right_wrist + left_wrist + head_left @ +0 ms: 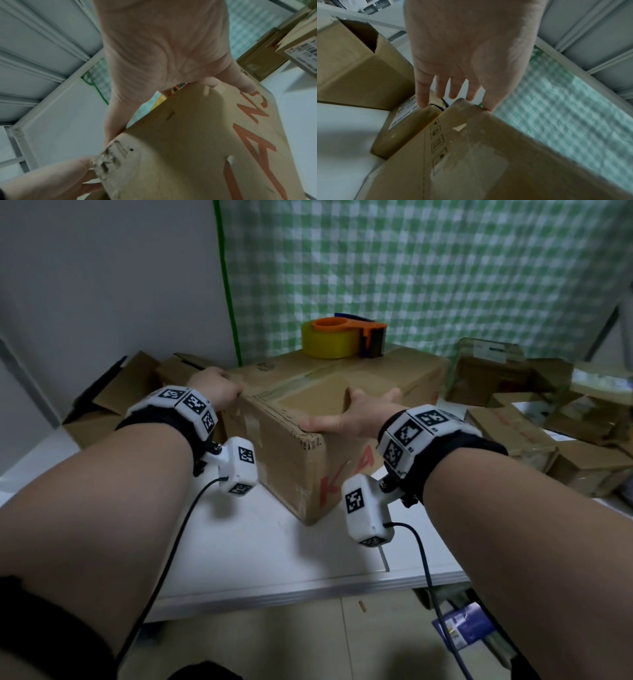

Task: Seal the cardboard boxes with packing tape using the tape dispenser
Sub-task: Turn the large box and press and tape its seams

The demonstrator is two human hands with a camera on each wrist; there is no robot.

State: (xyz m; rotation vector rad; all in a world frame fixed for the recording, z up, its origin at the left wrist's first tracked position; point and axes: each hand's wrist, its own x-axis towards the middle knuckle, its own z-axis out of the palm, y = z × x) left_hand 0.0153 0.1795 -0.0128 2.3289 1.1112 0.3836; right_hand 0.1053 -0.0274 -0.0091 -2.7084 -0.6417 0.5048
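A brown cardboard box (287,460) with red letters on its side stands on the white table (267,546), its top flaps down. At the far end of its top sits an orange tape dispenser (342,337) with a yellow roll. My left hand (215,392) touches the box's far left corner. In the left wrist view the left hand (458,75) has straight fingers beside the box (488,155) and the thumb on its top edge. My right hand (356,412) lies flat on the top near the right edge. In the right wrist view the right hand (171,60) has fingertips reaching over the lettered side (188,142).
Opened and flattened boxes (113,402) lie at the left against the wall. More boxes (513,422) are piled at the right. An open box (359,60) and a small labelled box (406,128) stand close by the left hand. A green checked curtain (411,268) hangs behind.
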